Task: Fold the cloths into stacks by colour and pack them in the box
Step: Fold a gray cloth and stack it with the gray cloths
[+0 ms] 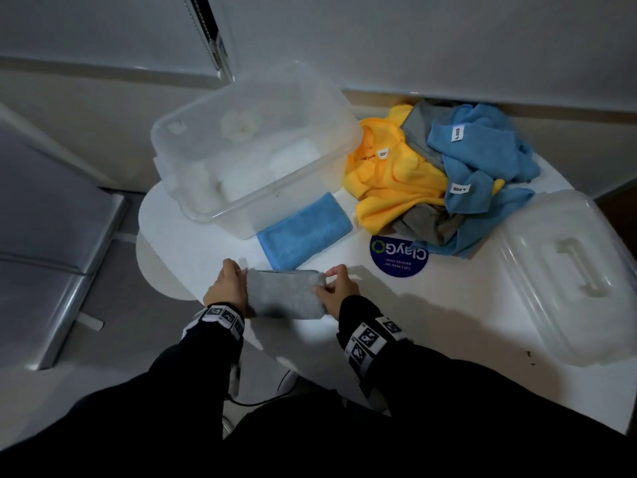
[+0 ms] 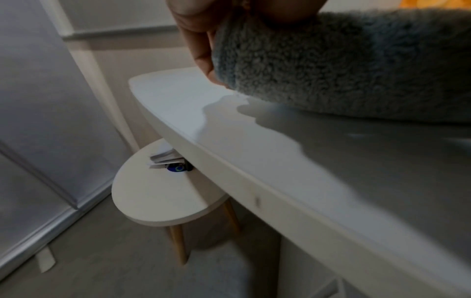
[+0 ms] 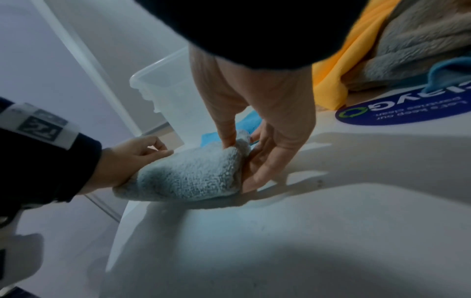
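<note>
Grey cloth (image 1: 285,294): folded, lying on white table (image 1: 431,315).
Left hand (image 1: 225,286): cloth end pinched.
Right hand (image 1: 339,288): opposite end pinched.

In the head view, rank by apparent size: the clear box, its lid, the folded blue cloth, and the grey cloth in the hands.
1. Clear box
2. Lid, though nearness to the camera makes its rank against the box unsure
3. Folded blue cloth
4. Grey cloth, close to the blue one

White desk (image 1: 431,322): clear box (image 1: 193,188) at far left, folded blue cloth (image 1: 305,231) just beside it, folded grey cloth (image 1: 286,294) near front edge, loose pile of yellow/blue/grey cloths (image 1: 437,177) at back, round blue sticker (image 1: 400,262), box lid (image 1: 565,284) on right.
</note>
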`<state>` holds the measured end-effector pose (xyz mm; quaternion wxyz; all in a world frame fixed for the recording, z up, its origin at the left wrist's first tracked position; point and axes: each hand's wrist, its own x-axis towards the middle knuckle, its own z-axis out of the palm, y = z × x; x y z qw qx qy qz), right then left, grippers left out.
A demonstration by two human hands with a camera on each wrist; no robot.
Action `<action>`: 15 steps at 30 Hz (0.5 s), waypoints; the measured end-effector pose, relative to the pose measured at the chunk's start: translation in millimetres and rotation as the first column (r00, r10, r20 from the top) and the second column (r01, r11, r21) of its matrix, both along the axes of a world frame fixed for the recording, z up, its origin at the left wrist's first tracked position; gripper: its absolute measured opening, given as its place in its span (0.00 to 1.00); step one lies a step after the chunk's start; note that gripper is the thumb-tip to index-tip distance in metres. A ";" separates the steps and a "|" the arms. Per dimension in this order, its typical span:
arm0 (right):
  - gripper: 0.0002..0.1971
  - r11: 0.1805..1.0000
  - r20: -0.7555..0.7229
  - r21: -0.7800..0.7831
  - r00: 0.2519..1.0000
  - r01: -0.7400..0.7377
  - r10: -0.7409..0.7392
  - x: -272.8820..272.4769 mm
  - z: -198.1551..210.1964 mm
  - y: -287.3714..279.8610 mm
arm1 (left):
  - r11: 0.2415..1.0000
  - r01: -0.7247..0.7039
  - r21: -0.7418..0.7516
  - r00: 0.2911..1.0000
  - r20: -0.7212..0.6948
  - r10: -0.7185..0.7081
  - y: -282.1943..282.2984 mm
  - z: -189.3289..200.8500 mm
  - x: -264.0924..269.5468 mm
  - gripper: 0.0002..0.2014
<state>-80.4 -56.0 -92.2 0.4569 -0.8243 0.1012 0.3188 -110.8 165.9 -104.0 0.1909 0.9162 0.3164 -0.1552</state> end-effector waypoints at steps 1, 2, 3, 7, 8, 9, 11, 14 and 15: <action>0.17 0.998 0.090 -0.059 0.995 -0.033 0.038 -1.3 0.1 1.8 | 1.000 0.029 0.007 0.999 -0.025 -0.029 5.0 -1.8 1.6 0.14; 0.16 0.985 0.205 -0.150 0.971 -0.089 0.119 -2.4 0.9 3.0 | 0.999 0.049 0.011 0.998 -0.048 -0.049 9.9 -4.0 2.8 0.14; 0.16 0.956 0.312 -0.247 0.920 -0.161 0.235 -3.1 2.8 4.0 | 0.998 0.054 0.013 0.997 -0.061 -0.054 13.8 -5.5 4.1 0.15; 0.18 0.755 0.538 -0.441 0.531 -0.484 0.655 -2.1 4.2 9.2 | 0.999 0.023 0.021 1.000 -0.017 -0.023 24.7 -4.8 10.3 0.14; 0.20 0.688 0.546 -0.474 0.430 -0.550 0.719 -1.8 0.3 11.1 | 0.999 0.022 0.026 1.000 -0.006 -0.022 27.3 -3.6 12.5 0.13; 0.22 0.619 0.527 -0.501 0.354 -0.605 0.772 -2.2 -4.5 13.4 | 0.999 0.022 0.032 1.000 0.000 -0.022 30.0 -1.9 15.4 0.13; 0.26 0.474 0.428 -0.542 0.257 -0.693 0.866 -4.8 -9.4 18.3 | 0.999 0.013 0.043 1.000 0.007 -0.014 36.3 -0.7 21.2 0.12; 0.31 0.337 0.305 -0.583 0.186 -0.739 0.934 -10.1 -18.8 20.6 | 0.999 -0.005 0.053 1.000 0.009 0.004 44.9 0.7 27.7 0.14; 0.33 0.326 0.287 -0.591 0.185 -0.738 0.940 -10.4 -20.5 19.8 | 0.999 -0.004 0.054 1.000 0.007 0.003 48.2 1.0 28.6 0.14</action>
